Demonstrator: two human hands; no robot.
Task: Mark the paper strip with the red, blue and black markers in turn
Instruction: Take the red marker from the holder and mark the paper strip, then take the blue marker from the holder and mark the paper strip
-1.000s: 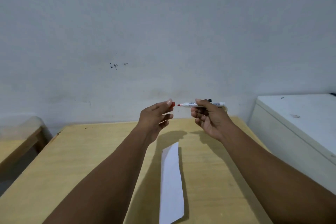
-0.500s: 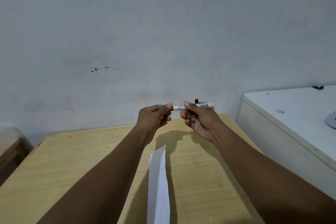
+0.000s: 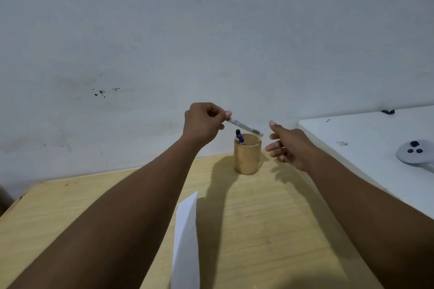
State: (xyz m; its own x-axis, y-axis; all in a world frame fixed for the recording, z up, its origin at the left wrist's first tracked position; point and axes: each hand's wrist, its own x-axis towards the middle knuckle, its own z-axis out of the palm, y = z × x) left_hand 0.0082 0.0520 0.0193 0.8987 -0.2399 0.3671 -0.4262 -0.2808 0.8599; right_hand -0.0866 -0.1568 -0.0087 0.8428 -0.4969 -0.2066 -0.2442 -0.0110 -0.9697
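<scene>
My left hand (image 3: 203, 124) grips the capped end of the red marker (image 3: 245, 126), whose white barrel slants down to the right over the rim of a round wooden holder (image 3: 247, 157). A blue marker and a black one (image 3: 239, 136) stand inside the holder. My right hand (image 3: 290, 148) hovers just right of the holder with fingers apart, holding nothing. The white paper strip (image 3: 186, 239) lies on the wooden table (image 3: 270, 230) between my forearms, with a small red mark at its far left edge.
A white cabinet top (image 3: 366, 148) stands to the right of the table, with a white controller (image 3: 415, 151) on it. A pale wall rises straight behind the table.
The cap went back on the red marker. My right hand let go of the barrel and moved right; my left hand now carries the marker alone over the holder, which has come into view.
</scene>
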